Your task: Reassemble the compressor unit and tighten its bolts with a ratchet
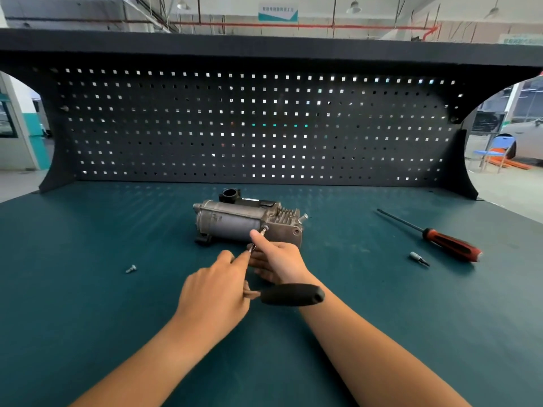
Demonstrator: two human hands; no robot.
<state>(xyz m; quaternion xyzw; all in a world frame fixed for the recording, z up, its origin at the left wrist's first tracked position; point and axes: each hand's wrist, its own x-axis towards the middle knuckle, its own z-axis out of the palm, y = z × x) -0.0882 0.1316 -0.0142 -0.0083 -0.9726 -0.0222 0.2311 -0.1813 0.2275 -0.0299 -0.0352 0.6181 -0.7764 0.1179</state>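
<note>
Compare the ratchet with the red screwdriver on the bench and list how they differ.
The ratchet has a black handle; the screwdriver has a red and black one. The ratchet is held by the left hand and right hand, its tip at the compressor; the screwdriver lies untouched on the bench, to the right. Both are hand tools.

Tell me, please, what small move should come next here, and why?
Probably swing the ratchet handle to turn the bolt. The right hand holds the tool's tip, which appears seated on that bolt in the compressor, and the left hand grips the ratchet near its head. A loose bolt lies aside for later.
</note>
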